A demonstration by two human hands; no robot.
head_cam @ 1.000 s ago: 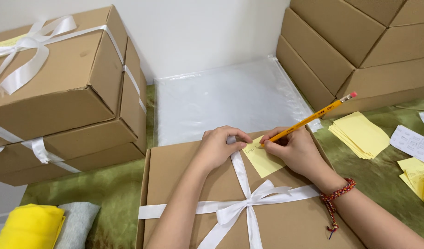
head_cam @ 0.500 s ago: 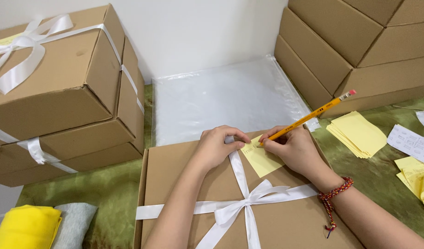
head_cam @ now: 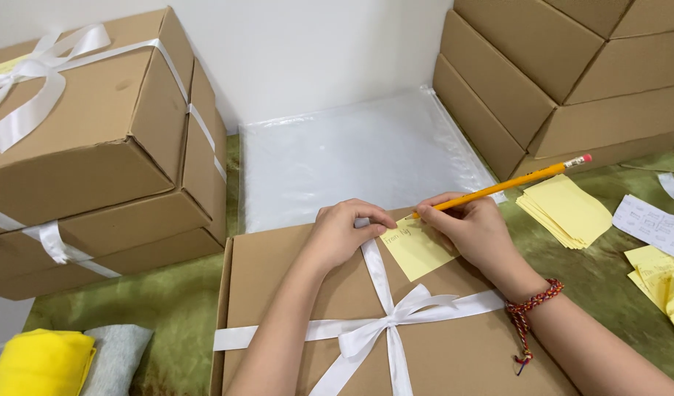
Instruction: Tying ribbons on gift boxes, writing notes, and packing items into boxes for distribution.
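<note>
A brown cardboard box (head_cam: 293, 293) tied with a white ribbon bow (head_cam: 385, 323) lies in front of me. A yellow sticky note (head_cam: 418, 253) sits on its lid beside the ribbon. My right hand (head_cam: 476, 231) grips a yellow pencil (head_cam: 509, 183) with its tip on the note's top edge, where some pencil writing shows. My left hand (head_cam: 344, 231) rests on the lid with its fingers curled, pressing on the ribbon and the note's left corner.
Ribbon-tied boxes (head_cam: 95, 139) are stacked at left, plain boxes (head_cam: 564, 73) at right. A clear plastic sheet (head_cam: 359, 161) lies behind. A pile of yellow notes (head_cam: 568, 213) and loose papers (head_cam: 656, 224) lie on the green cloth at right. Yellow and grey cloths (head_cam: 66, 359) sit bottom left.
The pencil tip has shifted slightly along the top of the note. Both hands stay in the same place on the lid.
</note>
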